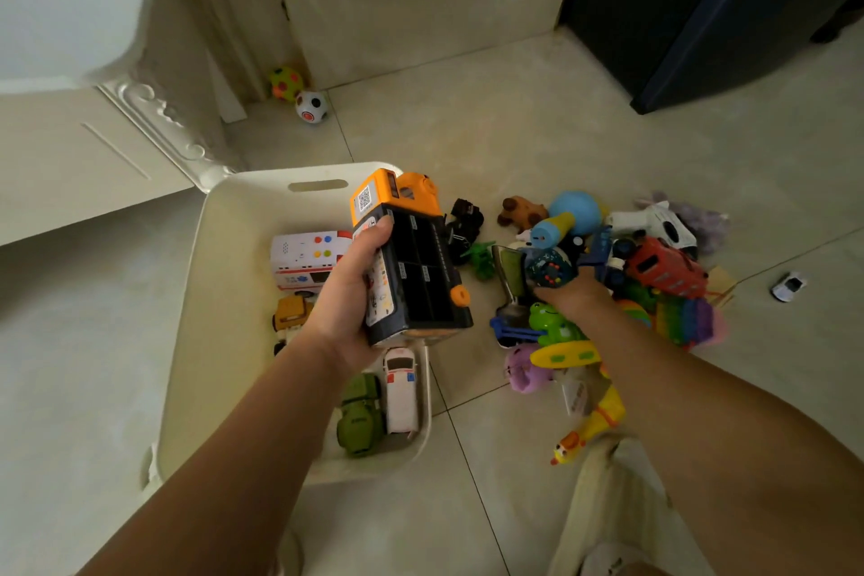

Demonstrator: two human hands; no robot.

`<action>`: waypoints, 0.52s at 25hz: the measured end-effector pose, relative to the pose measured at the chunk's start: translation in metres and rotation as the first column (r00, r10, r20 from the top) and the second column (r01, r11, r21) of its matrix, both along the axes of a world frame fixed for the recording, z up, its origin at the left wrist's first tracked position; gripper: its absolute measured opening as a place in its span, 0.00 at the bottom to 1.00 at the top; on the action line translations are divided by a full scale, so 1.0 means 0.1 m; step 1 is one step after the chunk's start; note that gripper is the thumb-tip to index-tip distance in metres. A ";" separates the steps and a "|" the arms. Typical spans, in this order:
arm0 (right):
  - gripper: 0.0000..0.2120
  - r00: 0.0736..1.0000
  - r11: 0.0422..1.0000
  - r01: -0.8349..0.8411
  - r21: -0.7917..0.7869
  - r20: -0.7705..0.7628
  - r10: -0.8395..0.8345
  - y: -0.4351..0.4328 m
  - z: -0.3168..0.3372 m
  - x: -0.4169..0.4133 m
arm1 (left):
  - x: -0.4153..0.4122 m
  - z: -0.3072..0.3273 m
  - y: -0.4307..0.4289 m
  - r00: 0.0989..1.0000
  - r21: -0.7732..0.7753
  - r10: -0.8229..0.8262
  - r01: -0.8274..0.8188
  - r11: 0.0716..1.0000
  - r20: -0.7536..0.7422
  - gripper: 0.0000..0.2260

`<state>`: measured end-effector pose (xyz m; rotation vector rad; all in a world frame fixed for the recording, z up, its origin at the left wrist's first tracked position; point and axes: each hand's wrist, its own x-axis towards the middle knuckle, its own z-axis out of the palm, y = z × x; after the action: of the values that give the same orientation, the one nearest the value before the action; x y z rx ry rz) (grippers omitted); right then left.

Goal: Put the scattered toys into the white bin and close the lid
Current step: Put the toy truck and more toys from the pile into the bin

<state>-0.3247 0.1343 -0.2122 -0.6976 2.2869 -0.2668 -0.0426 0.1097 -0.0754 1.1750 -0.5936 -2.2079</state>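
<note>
Pale floor tiles run up to a cream panelled door. Above the open white bin, the left hand grips an orange-and-black toy vehicle. The thumb presses along the toy's left edge and the fingers wrap behind it out of sight. The toy is tilted with its dark underside up, over the bin's right rim. Inside the bin lie a white toy ambulance, a yellow truck, a green vehicle and a small white van.

On the floor just right of the bin is a heap of toys, where the right hand meets a dark teal round toy, just above a green frog. Its fingers are hidden, so I cannot tell whether they grip. A red vehicle lies further right, a small white car sits well apart, and two spotted balls rest by the door.
</note>
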 end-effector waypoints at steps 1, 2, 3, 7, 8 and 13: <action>0.39 1.000 1.000 0.015 0.008 0.005 -0.015 0.00 -0.03 0.00 | 0.03 0.01 -0.02 1.000 0.002 0.008 -0.008 1.000 -0.004 0.30; 0.36 1.000 1.000 0.026 -0.007 0.005 -0.026 0.02 -0.03 -0.01 | 0.06 0.00 -0.04 1.000 0.002 0.018 -0.018 1.000 -0.003 0.30; 0.33 0.999 0.998 0.043 -0.040 0.010 -0.042 0.04 -0.01 -0.01 | 0.11 0.00 -0.05 1.000 0.003 0.027 -0.027 1.000 0.004 0.29; 0.21 0.927 0.951 0.202 -0.235 0.358 -0.108 0.11 0.37 -0.01 | 0.39 0.03 -0.10 0.996 -0.002 0.041 -0.041 0.999 0.076 0.23; 0.17 0.857 0.928 0.271 -0.255 0.504 -0.112 0.09 0.57 0.06 | 0.49 0.04 -0.10 0.993 -0.003 0.039 -0.039 0.999 0.113 0.21; 0.08 0.656 0.870 0.305 -0.387 0.748 0.103 -0.22 1.72 0.86 | 1.03 0.01 -0.05 0.917 0.036 -0.019 0.005 0.999 0.398 0.14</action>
<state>-0.2385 0.1125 -0.0400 -0.5377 1.4309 -1.0238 0.0602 0.1050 -0.0744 1.6628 -0.7281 -2.0018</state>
